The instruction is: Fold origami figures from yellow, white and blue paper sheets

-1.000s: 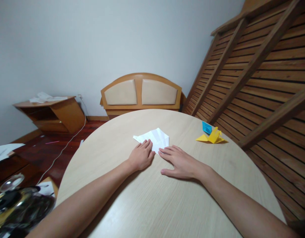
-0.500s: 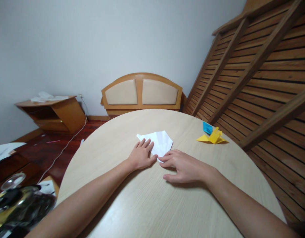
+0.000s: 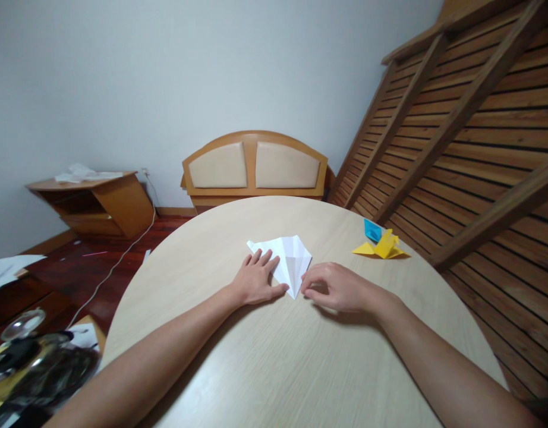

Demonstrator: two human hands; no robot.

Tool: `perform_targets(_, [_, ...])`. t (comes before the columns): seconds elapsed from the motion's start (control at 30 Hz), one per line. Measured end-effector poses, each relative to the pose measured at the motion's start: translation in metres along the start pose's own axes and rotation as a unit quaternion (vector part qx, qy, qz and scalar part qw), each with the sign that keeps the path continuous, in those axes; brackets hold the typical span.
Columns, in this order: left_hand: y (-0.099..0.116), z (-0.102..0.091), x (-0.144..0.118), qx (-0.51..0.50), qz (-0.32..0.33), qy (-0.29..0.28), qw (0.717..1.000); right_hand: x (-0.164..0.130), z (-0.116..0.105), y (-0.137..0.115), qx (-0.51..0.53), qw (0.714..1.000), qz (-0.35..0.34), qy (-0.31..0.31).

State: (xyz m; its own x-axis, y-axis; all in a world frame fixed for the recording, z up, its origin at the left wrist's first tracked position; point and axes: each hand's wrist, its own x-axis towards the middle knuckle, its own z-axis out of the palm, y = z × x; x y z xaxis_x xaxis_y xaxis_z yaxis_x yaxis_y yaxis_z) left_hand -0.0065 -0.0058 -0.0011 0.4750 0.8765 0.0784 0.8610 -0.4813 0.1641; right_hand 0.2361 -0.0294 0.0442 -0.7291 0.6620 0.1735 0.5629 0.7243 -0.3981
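On the round pale wooden table (image 3: 274, 368), the left hand (image 3: 256, 279) presses flat, fingers spread, on the folded white paper (image 3: 288, 261); the curled right hand (image 3: 339, 288) pinches its near point, which aims at the person

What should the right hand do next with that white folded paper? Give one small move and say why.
Probably run the right hand fingertips along the near right edge of the white folded paper to press the crease flat. The left hand lies flat on the paper's left part, pinning it to the round table, while the right hand's curled fingers sit at the paper's pointed near corner.
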Motion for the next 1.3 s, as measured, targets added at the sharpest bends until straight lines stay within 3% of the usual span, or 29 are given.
perform_targets(0.1, [-0.001, -0.001, 0.000, -0.016, 0.031, -0.016, 0.999, -0.001, 0.004, 0.013, -0.003, 1.000, -0.017, 0.017])
perform_targets(0.27, [-0.002, -0.002, -0.002, -0.031, 0.071, -0.028, 0.997, -0.002, 0.015, 0.023, -0.017, 1.000, -0.017, -0.011])
perform_targets(0.53, [0.001, 0.001, -0.007, -0.013, 0.097, -0.011, 0.995, 0.003, 0.019, 0.019, -0.033, 0.999, -0.023, -0.005])
perform_targets(0.9, [0.010, -0.007, -0.009, -0.009, 0.100, -0.045, 0.994, 0.003, 0.017, 0.016, -0.053, 0.998, -0.023, -0.001])
perform_targets(1.3, [0.012, -0.001, -0.010, -0.032, 0.106, -0.006, 0.994, 0.005, 0.016, 0.014, -0.057, 0.998, -0.038, -0.010])
